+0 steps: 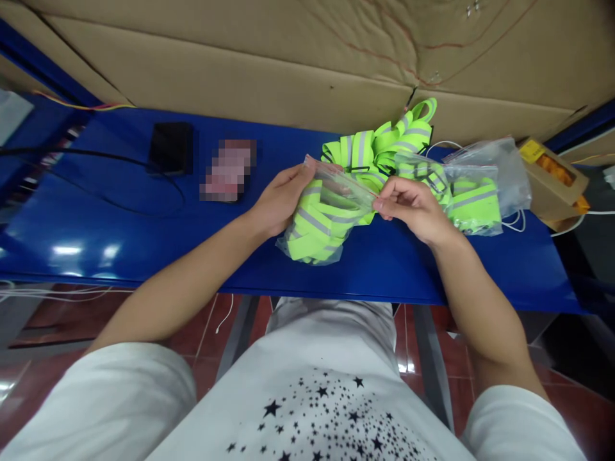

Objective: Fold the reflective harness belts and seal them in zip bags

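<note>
A clear zip bag (319, 224) with a folded neon-yellow reflective strap inside is held up at its zip edge, over the front of the blue table. At the bag's upper left corner, my left hand (283, 195) is closed on it, thumb on top. My right hand (408, 205) pinches the upper right corner between thumb and fingers. Right behind the bag lies a loose heap of neon-yellow reflective straps (360, 147) with grey stripes and black parts. More bagged straps (475, 202) lie just right of my right hand.
On the blue table (120, 237), a black box (170, 147) and a phone-like object (228, 169) with a blurred face lie to the left, with a black cable (86, 152). A cardboard box (552, 182) with orange contents stands at the right. A cardboard panel (240, 83) closes off the back.
</note>
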{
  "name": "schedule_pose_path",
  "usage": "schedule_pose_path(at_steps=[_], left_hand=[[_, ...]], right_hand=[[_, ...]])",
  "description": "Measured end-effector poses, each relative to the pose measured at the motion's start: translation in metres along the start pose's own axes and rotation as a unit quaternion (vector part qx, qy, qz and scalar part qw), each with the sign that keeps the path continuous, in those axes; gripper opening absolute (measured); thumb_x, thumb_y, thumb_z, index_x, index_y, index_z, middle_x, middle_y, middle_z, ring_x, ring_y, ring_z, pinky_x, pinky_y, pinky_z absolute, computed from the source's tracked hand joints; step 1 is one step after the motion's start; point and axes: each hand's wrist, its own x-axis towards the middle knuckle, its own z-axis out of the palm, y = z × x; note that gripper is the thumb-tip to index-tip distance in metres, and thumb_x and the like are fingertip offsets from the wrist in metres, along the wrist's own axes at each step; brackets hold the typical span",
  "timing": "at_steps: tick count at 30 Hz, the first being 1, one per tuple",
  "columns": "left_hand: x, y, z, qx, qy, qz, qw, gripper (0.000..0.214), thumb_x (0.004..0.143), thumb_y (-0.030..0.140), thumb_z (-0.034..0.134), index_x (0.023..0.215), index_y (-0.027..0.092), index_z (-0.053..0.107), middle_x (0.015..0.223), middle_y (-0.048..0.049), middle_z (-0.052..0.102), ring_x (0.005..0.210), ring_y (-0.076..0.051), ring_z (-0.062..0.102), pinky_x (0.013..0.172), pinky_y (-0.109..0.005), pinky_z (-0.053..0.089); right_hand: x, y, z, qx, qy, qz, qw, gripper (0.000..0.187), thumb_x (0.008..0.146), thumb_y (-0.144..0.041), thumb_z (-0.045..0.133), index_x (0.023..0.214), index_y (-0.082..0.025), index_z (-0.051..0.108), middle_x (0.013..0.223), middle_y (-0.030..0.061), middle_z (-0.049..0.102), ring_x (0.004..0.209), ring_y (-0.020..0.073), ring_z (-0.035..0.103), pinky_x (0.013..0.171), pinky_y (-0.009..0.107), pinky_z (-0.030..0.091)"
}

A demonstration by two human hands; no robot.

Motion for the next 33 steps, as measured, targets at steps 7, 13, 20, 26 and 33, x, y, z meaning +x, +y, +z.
schedule_pose_path(at_steps=[7,13,20,26,33], left_hand=[[-0.002,-0.001,0.004,0.041,0.044,0.060,0.996,0.050,0.096,0.066,0.061,0.101,0.020,0.080,0.086,-0.0043,0.080,0.075,-0.018,0.073,0.066,-0.027,0.057],[-0.007,0.000,0.005,0.069,-0.002,0.012,0.998,0.055,0.092,0.069,0.064,0.101,0.017,0.079,0.089,-0.0053,0.079,0.087,-0.021,0.076,0.073,-0.026,0.059],[-0.008,0.001,0.007,0.109,-0.049,0.006,0.993,0.058,0.093,0.070,0.062,0.101,0.014,0.078,0.092,-0.0074,0.078,0.100,-0.023,0.075,0.087,-0.030,0.058],[-0.008,0.001,0.006,0.134,-0.127,0.057,0.981,0.053,0.097,0.068,0.057,0.106,0.020,0.079,0.108,-0.0048,0.079,0.111,-0.023,0.071,0.100,-0.032,0.055],[0.001,0.011,-0.013,0.080,-0.103,0.022,0.991,0.045,0.097,0.062,0.063,0.100,0.020,0.080,0.086,-0.0037,0.079,0.072,-0.014,0.069,0.073,-0.026,0.057]], right_hand=[[0.002,0.009,0.006,-0.053,-0.017,-0.083,0.995,0.037,0.090,-0.060,0.075,0.091,-0.023,0.068,0.078,0.0000,0.062,0.069,0.0147,0.055,0.063,0.030,0.043],[-0.005,0.002,0.011,-0.068,-0.031,-0.139,0.987,0.032,0.094,-0.044,0.075,0.121,-0.028,0.072,0.098,0.0028,0.070,0.081,0.0175,0.062,0.074,0.033,0.050],[-0.008,0.000,0.016,-0.075,-0.056,-0.160,0.983,0.018,0.095,-0.033,0.073,0.112,-0.024,0.071,0.100,0.0031,0.070,0.082,0.0162,0.064,0.072,0.031,0.052],[-0.005,0.001,0.019,-0.110,-0.076,-0.194,0.972,0.013,0.092,-0.035,0.075,0.097,-0.023,0.074,0.100,0.0045,0.070,0.086,0.0179,0.064,0.074,0.033,0.054],[-0.012,-0.010,0.002,-0.057,-0.076,-0.078,0.992,0.028,0.086,-0.045,0.082,0.079,-0.021,0.071,0.082,0.0020,0.073,0.074,0.0158,0.064,0.070,0.030,0.052]])
